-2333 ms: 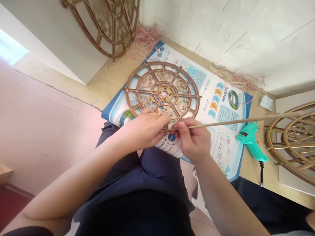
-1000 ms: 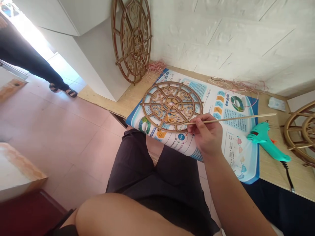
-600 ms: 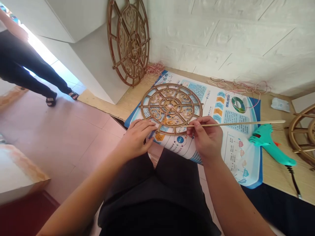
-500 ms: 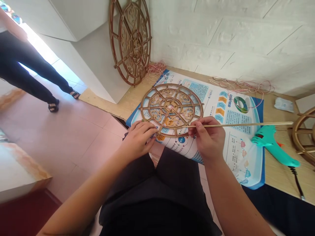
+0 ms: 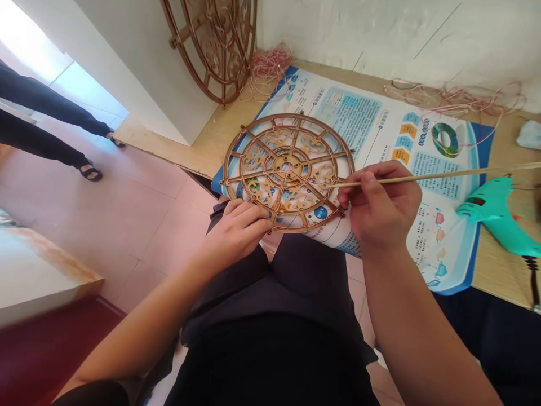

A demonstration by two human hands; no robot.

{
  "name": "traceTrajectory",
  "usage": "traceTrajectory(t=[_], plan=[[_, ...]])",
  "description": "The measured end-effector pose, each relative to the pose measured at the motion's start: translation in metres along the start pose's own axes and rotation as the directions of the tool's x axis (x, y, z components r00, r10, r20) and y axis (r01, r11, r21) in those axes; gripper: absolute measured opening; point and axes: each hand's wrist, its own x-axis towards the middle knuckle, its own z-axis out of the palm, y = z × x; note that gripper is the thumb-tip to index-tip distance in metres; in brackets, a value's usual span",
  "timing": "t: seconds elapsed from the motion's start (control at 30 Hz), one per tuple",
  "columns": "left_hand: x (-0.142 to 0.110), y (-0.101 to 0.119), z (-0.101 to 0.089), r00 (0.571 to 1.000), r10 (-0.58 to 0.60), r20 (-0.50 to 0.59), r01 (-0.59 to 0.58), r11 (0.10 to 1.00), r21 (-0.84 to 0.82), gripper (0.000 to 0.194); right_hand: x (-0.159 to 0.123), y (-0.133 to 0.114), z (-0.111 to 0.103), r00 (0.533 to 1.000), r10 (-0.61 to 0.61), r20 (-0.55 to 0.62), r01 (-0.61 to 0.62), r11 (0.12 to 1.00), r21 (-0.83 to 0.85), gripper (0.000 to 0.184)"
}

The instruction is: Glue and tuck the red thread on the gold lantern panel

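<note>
A round bronze-coloured openwork wheel (image 5: pixel 279 164), with spokes and gold scroll ornaments, rests on a printed poster sheet at the table's near edge. My left hand (image 5: pixel 240 228) is at its near left rim, fingers curled over the edge; the thumb is hidden. Between thumb and fingers, my right hand (image 5: pixel 384 203) pinches a long thin wooden stick (image 5: pixel 439 173). The stick's left tip is over the wheel's lower right part, at a scroll ornament; I cannot tell whether it touches. Its other end reaches past the right picture edge.
A teal glue gun (image 5: pixel 502 217) lies on the right of the poster (image 5: pixel 448 237). A second bronze wheel (image 5: pixel 224 90) leans at the back left. Tangled pink wire (image 5: pixel 270 67) and a white packet (image 5: pixel 530 135) lie by the wall. Another person's legs (image 5: pixel 46 132) stand at left.
The view has shifted closer. My right hand has shifted right and away from me, moving the stick tip from the near rim to the wheel's lower right. My left hand stays at the rim.
</note>
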Motion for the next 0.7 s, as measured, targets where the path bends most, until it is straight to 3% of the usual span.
traceTrajectory(t=[0.47, 0.6, 0.7], plan=[[0.0064, -0.0065, -0.0094, 0.982, 0.066, 0.18, -0.065, 0.998, -0.009, 0.011, -0.003, 0.0, -0.003, 0.999, 0.032, 0.008, -0.032, 0.998, -0.06, 0.024], [0.0047, -0.007, -0.0083, 0.984, 0.052, 0.168, -0.051, 0.999, -0.008, 0.013, -0.004, 0.0008, -0.002, 1.0, 0.029, 0.006, -0.029, 0.998, -0.06, 0.021], [-0.0015, -0.0004, -0.0065, 0.996, -0.008, 0.085, 0.005, 1.0, 0.031, 0.017, -0.0045, 0.0014, -0.0007, 1.0, 0.017, -0.01, -0.018, 0.997, -0.069, 0.019]])
